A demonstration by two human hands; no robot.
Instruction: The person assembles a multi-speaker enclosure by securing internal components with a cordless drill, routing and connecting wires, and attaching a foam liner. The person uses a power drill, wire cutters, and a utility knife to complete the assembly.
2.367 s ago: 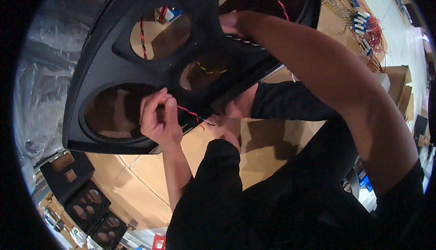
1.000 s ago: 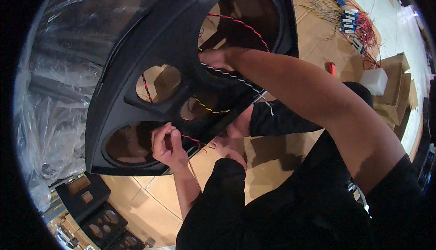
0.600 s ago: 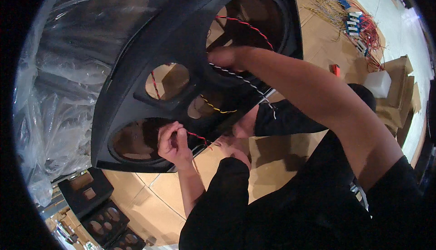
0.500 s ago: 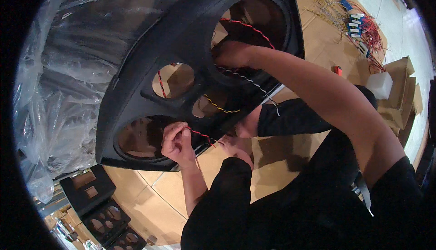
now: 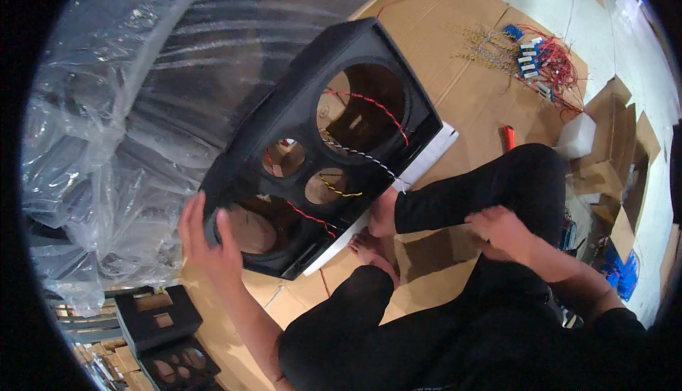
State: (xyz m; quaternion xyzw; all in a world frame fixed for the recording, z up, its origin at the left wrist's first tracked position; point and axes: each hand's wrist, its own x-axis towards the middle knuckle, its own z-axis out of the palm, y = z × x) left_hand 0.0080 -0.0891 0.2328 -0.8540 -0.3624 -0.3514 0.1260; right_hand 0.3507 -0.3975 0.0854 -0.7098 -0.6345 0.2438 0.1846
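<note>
A black speaker cabinet (image 5: 305,117) with two large round openings and two small ones lies tilted in front of me. Twisted wires come out of the openings: a red-and-black wire (image 5: 373,102) at the far large one, a black-and-white wire (image 5: 362,154) beside it, a yellow-and-black wire (image 5: 341,187) at a small one and another red wire (image 5: 312,219) at the near one. My left hand (image 5: 213,242) is at the cabinet's near left end, fingers spread, holding nothing. Over my right knee my right hand (image 5: 501,231) is blurred, its fingers bent; whether it grips anything is unclear.
Crumpled clear plastic sheeting (image 5: 128,128) covers the left side. Cardboard (image 5: 433,29) lies on the floor. At right are a bundle of red wires with blue parts (image 5: 543,61), a red-handled tool (image 5: 508,137), white foam (image 5: 577,135) and a cardboard box (image 5: 614,135). More black cabinets (image 5: 160,320) stand lower left.
My right hand has come out of the far large opening and back to my knee. My left hand has let go of the red wire and moved left to the cabinet's end. The cabinet appears lower and smaller.
</note>
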